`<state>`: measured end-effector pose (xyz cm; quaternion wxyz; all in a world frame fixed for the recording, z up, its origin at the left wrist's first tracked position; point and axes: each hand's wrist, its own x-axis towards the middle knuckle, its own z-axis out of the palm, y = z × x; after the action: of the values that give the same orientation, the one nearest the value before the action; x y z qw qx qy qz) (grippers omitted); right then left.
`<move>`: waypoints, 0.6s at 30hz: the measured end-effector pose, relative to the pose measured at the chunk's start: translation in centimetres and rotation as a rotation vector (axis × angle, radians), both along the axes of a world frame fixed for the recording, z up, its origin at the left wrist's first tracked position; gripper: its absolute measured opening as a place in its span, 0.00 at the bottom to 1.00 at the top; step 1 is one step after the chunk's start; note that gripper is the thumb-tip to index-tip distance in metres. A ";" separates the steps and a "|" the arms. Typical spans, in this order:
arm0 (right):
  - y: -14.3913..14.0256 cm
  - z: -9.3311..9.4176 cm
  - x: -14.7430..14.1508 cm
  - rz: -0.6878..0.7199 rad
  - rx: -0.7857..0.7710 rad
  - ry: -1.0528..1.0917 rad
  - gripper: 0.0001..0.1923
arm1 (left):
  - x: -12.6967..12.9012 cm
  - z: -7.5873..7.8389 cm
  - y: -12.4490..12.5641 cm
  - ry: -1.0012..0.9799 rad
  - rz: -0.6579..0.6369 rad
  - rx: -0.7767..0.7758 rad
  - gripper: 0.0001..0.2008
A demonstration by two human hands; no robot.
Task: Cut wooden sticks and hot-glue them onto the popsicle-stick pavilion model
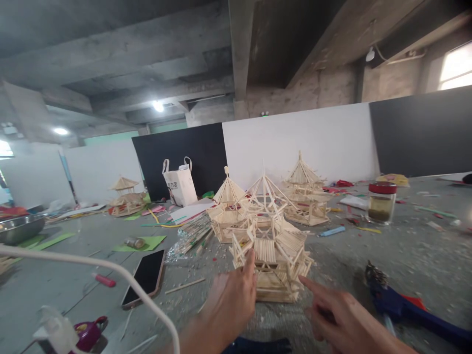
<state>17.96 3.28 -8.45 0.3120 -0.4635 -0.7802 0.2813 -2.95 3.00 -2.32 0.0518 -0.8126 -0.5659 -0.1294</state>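
Note:
A pavilion model made of thin wooden sticks stands right in front of me, with slatted lower roofs and an open frame of sticks at its peak. My left hand is at its front left, the index finger stretched up to the edge of a slatted roof panel; the hand is slightly blurred. On the other side my right hand points its index finger at the model's lower right corner, with the other fingers curled. Nothing shows in either hand. Whether the right fingertip touches the wood I cannot tell.
Finished-looking stick pavilions stand behind. Left lie a phone, a bundle of sticks and a white cable. A dark blue tool lies right, below a red-lidded jar. A paper bag stands farther back.

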 end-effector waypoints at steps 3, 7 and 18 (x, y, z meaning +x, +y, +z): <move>-0.1 0.0 0.1 -0.012 0.000 -0.023 0.24 | 0.0 -0.1 0.0 -0.009 0.008 -0.010 0.25; -0.1 0.0 0.2 0.007 -0.019 -0.008 0.26 | -0.1 -0.2 0.2 -0.019 -0.013 0.010 0.26; -1.3 0.8 0.4 0.008 0.156 -0.181 0.25 | -0.1 -1.0 0.3 -0.052 -0.055 0.039 0.27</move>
<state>18.34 2.01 -7.67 0.2742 -0.4581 -0.8266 0.1780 -3.08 3.34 -3.31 0.0493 -0.8230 -0.5420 -0.1627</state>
